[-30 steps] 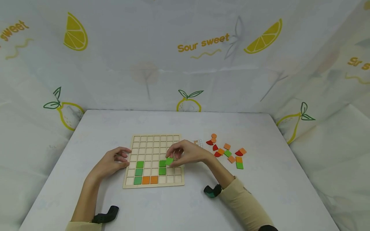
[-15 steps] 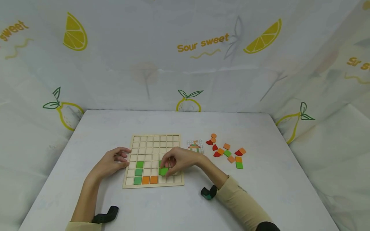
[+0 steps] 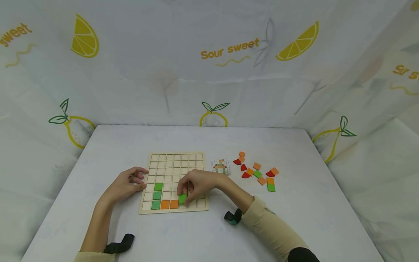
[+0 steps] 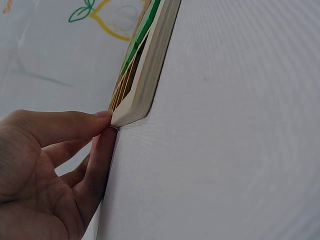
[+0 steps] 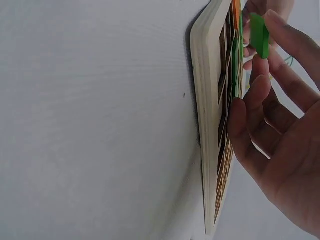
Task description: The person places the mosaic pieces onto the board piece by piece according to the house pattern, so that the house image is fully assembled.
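Note:
A wooden grid board (image 3: 167, 167) lies on the table, with green and orange square tiles in several of its cells. My right hand (image 3: 202, 183) is over the board's lower right part, pinching a green square tile (image 3: 182, 199) between thumb and fingers. In the right wrist view that tile (image 5: 259, 36) stands tilted above the board, and its edge shows. The hand covers the cells beneath it. At the board's left edge rests my left hand (image 3: 128, 183), its thumb and index fingertips touching the rim at two spots. The left wrist view shows the thumb at the rim (image 4: 131, 107).
Right of the board lies a small printed pattern card (image 3: 220, 166). Farther right are scattered loose pieces: orange squares (image 3: 256, 166), orange circles (image 3: 242, 154), red quarter-round pieces (image 3: 245, 175) and green squares (image 3: 271, 187). A printed curtain stands behind the table.
My right hand has moved left and toward the near edge of the board, carrying the green tile to the bottom row beside the orange tiles. The pattern card is uncovered. My left hand stays put.

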A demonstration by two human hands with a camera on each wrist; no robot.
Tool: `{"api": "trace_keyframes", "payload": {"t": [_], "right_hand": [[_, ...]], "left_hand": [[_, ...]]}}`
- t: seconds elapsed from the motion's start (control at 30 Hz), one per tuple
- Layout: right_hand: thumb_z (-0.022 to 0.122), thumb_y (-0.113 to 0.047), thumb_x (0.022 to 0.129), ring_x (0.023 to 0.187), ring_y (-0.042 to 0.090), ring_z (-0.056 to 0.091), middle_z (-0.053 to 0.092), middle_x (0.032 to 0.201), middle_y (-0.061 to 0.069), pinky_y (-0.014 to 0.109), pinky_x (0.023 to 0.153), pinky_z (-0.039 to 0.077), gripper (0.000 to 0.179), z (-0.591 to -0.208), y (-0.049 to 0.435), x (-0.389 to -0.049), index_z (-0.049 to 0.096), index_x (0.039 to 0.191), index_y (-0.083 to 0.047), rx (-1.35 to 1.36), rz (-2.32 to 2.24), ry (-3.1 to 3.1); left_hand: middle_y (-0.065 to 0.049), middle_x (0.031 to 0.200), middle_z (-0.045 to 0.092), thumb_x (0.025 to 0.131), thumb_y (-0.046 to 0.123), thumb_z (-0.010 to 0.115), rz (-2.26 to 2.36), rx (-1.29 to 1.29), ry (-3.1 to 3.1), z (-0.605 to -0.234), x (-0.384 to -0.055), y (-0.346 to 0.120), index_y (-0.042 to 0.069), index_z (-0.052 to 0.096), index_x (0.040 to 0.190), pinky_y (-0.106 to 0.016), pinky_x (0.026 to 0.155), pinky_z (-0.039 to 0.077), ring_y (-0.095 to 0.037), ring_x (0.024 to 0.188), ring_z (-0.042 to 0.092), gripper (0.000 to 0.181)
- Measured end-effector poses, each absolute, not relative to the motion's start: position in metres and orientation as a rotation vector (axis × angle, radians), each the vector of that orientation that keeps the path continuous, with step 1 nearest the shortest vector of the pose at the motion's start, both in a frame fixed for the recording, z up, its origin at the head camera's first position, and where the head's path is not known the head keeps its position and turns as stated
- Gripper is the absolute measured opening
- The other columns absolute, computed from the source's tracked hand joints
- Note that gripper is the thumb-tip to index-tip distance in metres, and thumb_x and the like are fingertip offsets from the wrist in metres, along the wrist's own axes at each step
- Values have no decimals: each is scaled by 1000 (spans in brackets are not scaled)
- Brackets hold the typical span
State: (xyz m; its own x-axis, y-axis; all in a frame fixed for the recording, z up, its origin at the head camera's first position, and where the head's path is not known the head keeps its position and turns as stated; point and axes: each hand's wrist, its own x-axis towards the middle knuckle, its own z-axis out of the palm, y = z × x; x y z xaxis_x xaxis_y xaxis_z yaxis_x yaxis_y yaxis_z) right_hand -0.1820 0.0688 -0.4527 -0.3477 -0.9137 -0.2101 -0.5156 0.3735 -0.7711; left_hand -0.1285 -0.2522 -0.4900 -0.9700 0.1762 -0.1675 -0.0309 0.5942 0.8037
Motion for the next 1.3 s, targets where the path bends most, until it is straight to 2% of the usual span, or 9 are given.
{"api": "trace_keyframes", "payload": {"t": [0.3, 0.5, 0.7, 0.9, 1.3], "right_hand": [[89, -11, 89, 76, -3, 64, 75, 89, -1, 15, 74, 55, 22, -447, 70, -181, 79, 108, -7, -1188, -791, 1971], [87, -9, 91, 78, -5, 63, 79, 96, 2, 16, 77, 56, 17, -449, 73, -182, 80, 106, -7, -1227, -778, 1999], [85, -8, 93, 76, -4, 62, 79, 92, 0, 15, 75, 55, 13, -450, 75, -181, 81, 105, -7, -1214, -743, 1977], [85, -7, 93, 78, -3, 64, 78, 92, 3, 15, 75, 55, 18, -450, 76, -180, 80, 110, -4, -1191, -730, 1974], [84, -6, 93, 76, -4, 65, 82, 96, 7, 16, 76, 57, 13, -448, 79, -179, 82, 105, -1, -1173, -748, 1942]], "left_hand": [[-17, 121, 66, 93, 7, 80, 1320, 122, 2592, -489, -128, -252, 1, 64, 138, -21, 81, 53, -17, 98, 64, 48], [-17, 121, 66, 93, 6, 80, 1319, 126, 2596, -489, -128, -252, 1, 65, 138, -21, 81, 53, -17, 98, 64, 48], [-17, 121, 65, 93, 6, 80, 1325, 120, 2589, -489, -128, -251, 1, 64, 138, -21, 81, 53, -17, 98, 64, 48], [-17, 120, 65, 93, 5, 80, 1328, 109, 2590, -489, -128, -251, 0, 64, 138, -21, 80, 53, -17, 97, 64, 49], [-17, 119, 66, 93, 6, 80, 1307, 131, 2610, -487, -128, -251, 0, 64, 138, -21, 81, 53, -18, 98, 65, 48]]}}
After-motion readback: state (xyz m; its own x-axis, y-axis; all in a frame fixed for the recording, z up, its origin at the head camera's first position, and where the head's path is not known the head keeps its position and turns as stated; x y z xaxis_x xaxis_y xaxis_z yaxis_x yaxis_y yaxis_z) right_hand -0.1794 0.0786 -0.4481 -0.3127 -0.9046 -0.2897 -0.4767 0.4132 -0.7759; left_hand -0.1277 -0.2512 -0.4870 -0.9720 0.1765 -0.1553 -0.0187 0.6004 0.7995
